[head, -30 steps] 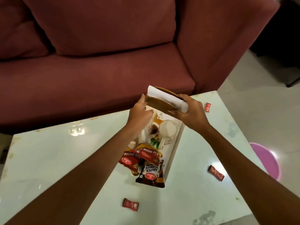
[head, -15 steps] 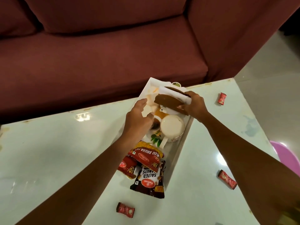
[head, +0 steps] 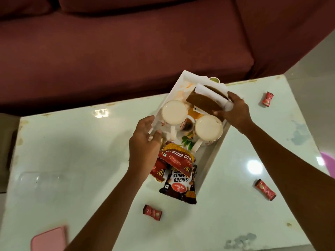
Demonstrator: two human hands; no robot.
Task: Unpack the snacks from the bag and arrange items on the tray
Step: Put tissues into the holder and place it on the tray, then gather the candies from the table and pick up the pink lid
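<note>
With right grip [head: 235, 111] clamped on the folded bag [head: 201, 102] above the tray's [head: 174, 87] 1 o'clock, lower clear of both mugs [head: 175, 111]. Steady the 9 o'clock rim with the left grip [head: 145, 140], apart and loose. Mind snack packets [head: 178, 158] at 6 o'clock.

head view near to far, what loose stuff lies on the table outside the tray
pink case → front red candy → right red candy → far red candy; snack packets overhanging the tray left out
</note>
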